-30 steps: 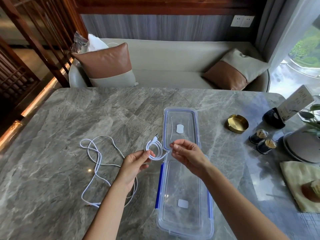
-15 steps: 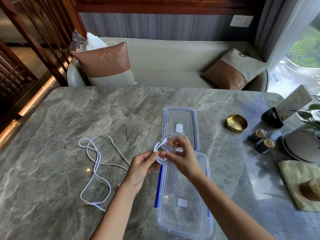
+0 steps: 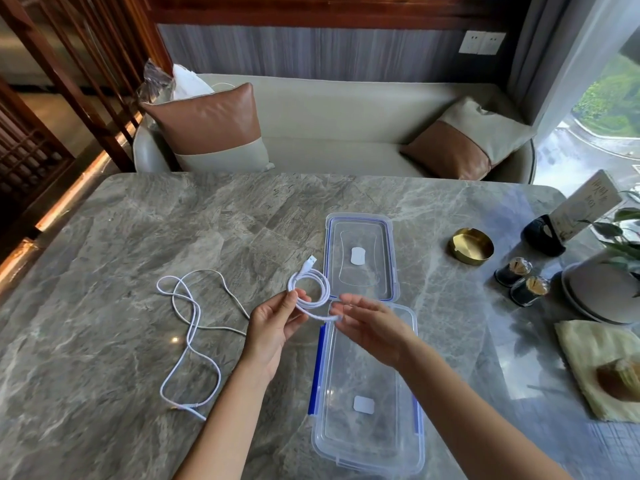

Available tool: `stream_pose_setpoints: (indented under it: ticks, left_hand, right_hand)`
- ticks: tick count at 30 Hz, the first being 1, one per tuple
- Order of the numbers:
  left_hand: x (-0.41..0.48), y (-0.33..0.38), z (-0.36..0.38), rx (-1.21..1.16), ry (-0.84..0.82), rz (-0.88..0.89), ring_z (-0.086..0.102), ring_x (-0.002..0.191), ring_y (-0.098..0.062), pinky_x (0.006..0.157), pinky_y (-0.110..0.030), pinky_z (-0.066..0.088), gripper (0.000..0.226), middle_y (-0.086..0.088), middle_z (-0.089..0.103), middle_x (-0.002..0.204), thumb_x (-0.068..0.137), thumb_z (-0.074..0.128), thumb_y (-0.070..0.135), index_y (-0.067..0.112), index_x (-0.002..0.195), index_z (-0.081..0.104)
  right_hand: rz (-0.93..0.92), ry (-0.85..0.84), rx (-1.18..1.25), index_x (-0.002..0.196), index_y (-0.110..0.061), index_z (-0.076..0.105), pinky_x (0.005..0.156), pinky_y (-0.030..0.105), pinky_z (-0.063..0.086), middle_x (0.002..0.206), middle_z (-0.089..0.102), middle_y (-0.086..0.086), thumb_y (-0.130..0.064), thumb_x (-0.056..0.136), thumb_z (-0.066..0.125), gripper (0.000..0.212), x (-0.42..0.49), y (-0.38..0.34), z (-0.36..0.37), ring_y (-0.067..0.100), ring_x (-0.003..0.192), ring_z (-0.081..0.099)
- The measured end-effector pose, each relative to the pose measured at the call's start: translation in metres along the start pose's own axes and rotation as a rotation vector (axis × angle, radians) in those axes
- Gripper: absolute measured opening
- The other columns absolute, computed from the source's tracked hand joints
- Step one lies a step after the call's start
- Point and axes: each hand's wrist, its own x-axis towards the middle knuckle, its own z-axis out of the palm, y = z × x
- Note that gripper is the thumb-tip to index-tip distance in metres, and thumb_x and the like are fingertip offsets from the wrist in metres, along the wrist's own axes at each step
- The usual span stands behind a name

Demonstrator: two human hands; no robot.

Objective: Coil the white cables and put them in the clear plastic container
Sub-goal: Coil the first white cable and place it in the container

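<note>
I see the white cable (image 3: pixel 309 289) partly wound into a small coil, held up above the bench (image 3: pixel 121 237) at the far left corner of the clear plastic container (image 3: pixel 349 375). My left hand (image 3: pixel 273 327) pinches the coil's left side between thumb and fingers. My right hand (image 3: pixel 377 327), blurred, pinches the strand at the coil's near edge. The plug (image 3: pixel 310 262) points far. The loose tail (image 3: pixel 190 327) lies in loops on the bench to the left. The lid (image 3: pixel 360 282) lies just beyond the open container, a brass dish (image 3: pixel 471 244) to its right.
</note>
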Motion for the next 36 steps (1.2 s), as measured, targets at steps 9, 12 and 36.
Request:
stream_pose_setpoints:
  ticks: [9, 12, 36]
  left_hand:
    - [-0.008, -0.007, 0.019, 0.164, 0.036, 0.055, 0.069, 0.076, -0.005, 0.066, -0.016, 0.053, 0.017, 0.003, 0.076, 0.080, 0.087, 0.057, 0.013, 0.017, 0.086, 0.074]
    - [-0.011, -0.003, 0.026, 0.167, 0.040, 0.082, 0.068, 0.077, -0.005, 0.066, -0.016, 0.053, 0.020, 0.003, 0.076, 0.081, 0.089, 0.056, 0.014, 0.019, 0.083, 0.075]
    - [-0.006, 0.005, 0.033, 0.298, 0.050, 0.208, 0.065, 0.071, -0.003, 0.066, -0.017, 0.053, 0.019, 0.005, 0.073, 0.070, 0.089, 0.057, 0.013, 0.016, 0.079, 0.073]
  right_hand:
    - [-0.445, -0.037, -0.323, 0.083, -0.008, 0.067, 0.058, 0.016, 0.050, 0.072, 0.067, 0.002, -0.004, 0.082, 0.064, 0.006, -0.012, -0.003, 0.030, 0.009, 0.063, 0.059]
    - [-0.708, 0.099, -0.531, 0.093, 0.002, 0.060, 0.055, 0.016, 0.047, 0.075, 0.065, 0.006, 0.002, 0.088, 0.056, 0.006, -0.014, -0.002, 0.039, 0.010, 0.062, 0.057]
    - [-0.849, 0.135, -0.986, 0.076, -0.013, 0.060, 0.058, 0.025, 0.048, 0.066, 0.063, 0.000, -0.013, 0.082, 0.066, 0.009, -0.016, -0.010, 0.034, 0.014, 0.063, 0.058]
